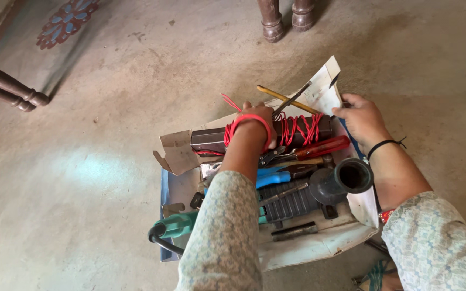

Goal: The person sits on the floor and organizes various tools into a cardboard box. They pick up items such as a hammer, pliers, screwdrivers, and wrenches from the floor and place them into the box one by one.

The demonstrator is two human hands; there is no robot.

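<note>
1. The open cardboard box (182, 153) on the floor is full of tools; by my reading, sorting has barely begun.
2. Left hand (257, 116) is curled around red wire (297, 129) on 1 dark bar (211, 139).
3. Right hand (360, 118) pinches the box flap (324, 86).
4. Count: 1 red-handled screwdriver (322, 146), 1 green drill (182, 223).

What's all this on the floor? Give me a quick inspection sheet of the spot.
Surface: bare concrete floor.
Job's things: open cardboard box of tools; dark bar wound with red wire.
Clutter: red-handled screwdriver, blue-handled pliers, green power tool, black tube.
Hands: left hand on the bar; right hand at the box flap.
Cables: black cord from the power tool.
Surroundings: wooden furniture legs, patterned rug.
</note>
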